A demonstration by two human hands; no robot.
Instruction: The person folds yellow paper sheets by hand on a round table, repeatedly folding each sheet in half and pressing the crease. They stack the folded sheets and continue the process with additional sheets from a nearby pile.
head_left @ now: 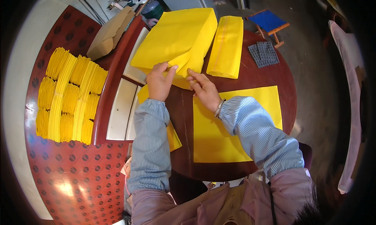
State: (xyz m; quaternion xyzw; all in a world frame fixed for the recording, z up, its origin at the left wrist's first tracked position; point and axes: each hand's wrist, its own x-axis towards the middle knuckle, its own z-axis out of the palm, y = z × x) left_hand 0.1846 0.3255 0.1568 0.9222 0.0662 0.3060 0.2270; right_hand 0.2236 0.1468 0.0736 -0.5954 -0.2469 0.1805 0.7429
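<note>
A thick yellow stack point(176, 31), block-shaped and made of cloth-like sheets, lies at the far side of the round table. At its near corner, my left hand point(158, 82) pinches a yellow sheet point(181, 71) between thumb and fingers. My right hand point(206, 92) grips the same loose, creased part just to the right, with bent fingers. Whether the sheet is fabric or paper I cannot tell. Under my right forearm, a flat yellow sheet point(235, 148) is spread on the table. A folded yellow bundle point(225, 47) rests right of the stack.
Dark grey textured pads point(263, 54) lie near the right rim of the dark red round table point(284, 78). Left stands a red cabinet with white drawers point(121, 103), then several yellow bundles point(62, 94) on a patterned red surface. A blue folding stool point(268, 20) stands beyond.
</note>
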